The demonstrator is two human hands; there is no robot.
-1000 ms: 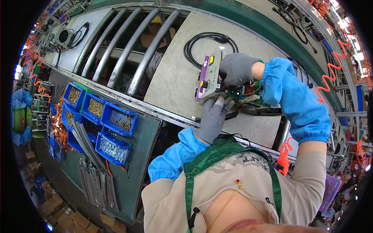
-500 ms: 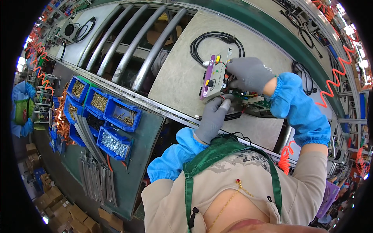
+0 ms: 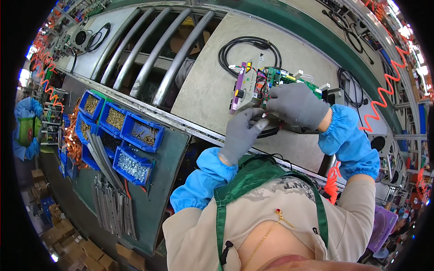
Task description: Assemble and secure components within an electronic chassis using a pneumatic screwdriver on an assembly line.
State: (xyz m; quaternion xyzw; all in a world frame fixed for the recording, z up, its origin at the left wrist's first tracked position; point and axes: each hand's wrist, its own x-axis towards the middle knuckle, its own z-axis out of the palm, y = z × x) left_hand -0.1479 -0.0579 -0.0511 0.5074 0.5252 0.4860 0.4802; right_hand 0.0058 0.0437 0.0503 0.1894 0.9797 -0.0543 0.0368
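On the pale worktop stands an electronic unit with a purple-edged control panel that carries a dark and yellow knob. Behind the panel shows its green circuit board, with wires running between the two. My left hand, in a grey glove, is closed at the panel's lower near corner, thumb and fingers together. Against the near side of the board, my gloved right hand has its fingers curled down close to the left fingertips. A small white tip shows between the hands. What either hand grips is hidden.
A coiled black cable lies behind the unit. Metal rollers lie to the left. Blue bins of screws and nuts stand on a green table beside metal strips. An orange coiled hose hangs near my right arm.
My right hand has come down and nearer from the panel's top to beside my left hand, uncovering the circuit board. The panel has shifted slightly left. My left hand has barely moved.
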